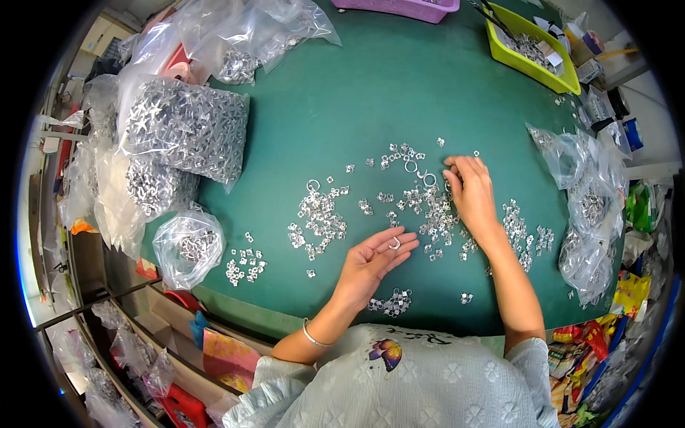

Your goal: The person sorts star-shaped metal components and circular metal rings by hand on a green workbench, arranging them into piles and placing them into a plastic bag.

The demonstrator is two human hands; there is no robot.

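Loosely open, the left hand (378, 258) bears a curved silver piece (394, 244), apparently cradled to stay visible; far right, the right hand (471, 191), its grip impossible to tell, meets metal pieces (437, 214) spread seemingly within easy reach.

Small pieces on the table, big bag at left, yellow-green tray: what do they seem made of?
Small pieces: probably metal, silvery and shiny, judging by their glints; coated plastic is possible. Big bag: clear, glossy plastic film, see-through and creased. Tray: likely moulded plastic, evenly coloured with a smooth rim.
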